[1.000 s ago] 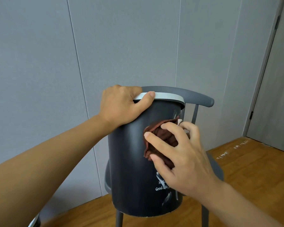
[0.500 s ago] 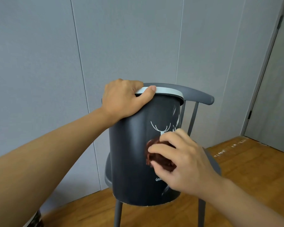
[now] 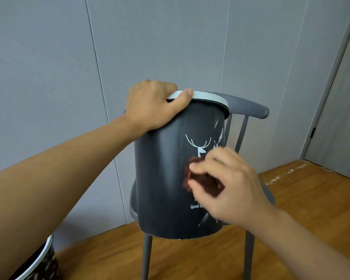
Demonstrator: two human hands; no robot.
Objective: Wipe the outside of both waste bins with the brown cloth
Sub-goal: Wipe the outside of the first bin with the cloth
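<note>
Brown cloth (image 3: pixel 202 181) bunched in my right hand (image 3: pixel 228 186), pressed to the bin (image 3: pixel 162 178) wall mid-frame. Left hand (image 3: pixel 152 106) grips its rim, bin tilted on the chair (image 3: pixel 249 108). Second bin (image 3: pixel 38 261) lower left, nearer my left arm, unwiped I judge.

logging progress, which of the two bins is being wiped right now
The dark bin with the white deer print, tilted against the chair. The left hand grips its rim; the right hand presses the cloth to it. The other bin, bottom left, is untouched.
</note>
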